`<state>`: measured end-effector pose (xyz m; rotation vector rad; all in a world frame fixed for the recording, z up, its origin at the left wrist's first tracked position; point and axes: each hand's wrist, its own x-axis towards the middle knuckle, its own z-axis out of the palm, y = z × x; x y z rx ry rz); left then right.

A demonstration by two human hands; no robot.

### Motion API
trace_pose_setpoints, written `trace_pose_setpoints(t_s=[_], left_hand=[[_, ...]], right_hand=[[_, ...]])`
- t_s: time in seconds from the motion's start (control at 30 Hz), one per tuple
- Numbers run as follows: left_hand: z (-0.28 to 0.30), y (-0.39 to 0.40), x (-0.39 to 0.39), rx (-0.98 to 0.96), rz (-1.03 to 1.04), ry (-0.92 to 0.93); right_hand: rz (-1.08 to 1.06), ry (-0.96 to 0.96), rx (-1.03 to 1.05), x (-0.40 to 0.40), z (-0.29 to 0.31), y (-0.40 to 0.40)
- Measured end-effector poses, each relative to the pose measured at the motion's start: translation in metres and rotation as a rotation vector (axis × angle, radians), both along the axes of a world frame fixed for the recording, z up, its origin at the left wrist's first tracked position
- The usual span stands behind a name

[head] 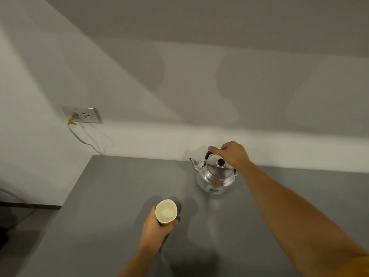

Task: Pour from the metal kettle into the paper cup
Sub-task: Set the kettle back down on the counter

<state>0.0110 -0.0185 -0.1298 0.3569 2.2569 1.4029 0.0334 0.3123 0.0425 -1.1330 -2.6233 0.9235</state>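
Note:
A shiny metal kettle [215, 175] stands upright near the back of the grey table [111, 206], its spout pointing left and a dark knob on its lid. My right hand [232, 154] is closed over the black handle on top of it. A white paper cup [166, 211], its rim squeezed slightly oval, sits in front and to the left of the kettle. My left hand [155, 229] is wrapped around the cup's lower side. The inside of the cup looks pale; I cannot tell whether it holds liquid.
A white wall rises right behind the table. A wall socket [82, 114] with a plugged-in grey cable [81, 140] is at the left, the cable dropping behind the table's back left corner. The table's left edge drops to a dark floor.

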Motion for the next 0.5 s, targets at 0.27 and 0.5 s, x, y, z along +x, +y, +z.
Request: trace_pose_setpoints(t_s=[0.27, 0.5], left_hand=[[-0.003, -0.001, -0.001, -0.03, -0.006, 0.021], [-0.002, -0.001, -0.001, -0.049, 0.003, 0.028]], right_hand=[[-0.068, 0.017, -0.046, -0.005, -0.023, 0.023], [-0.061, 0.003, -0.037, -0.011, -0.026, 0.027]])
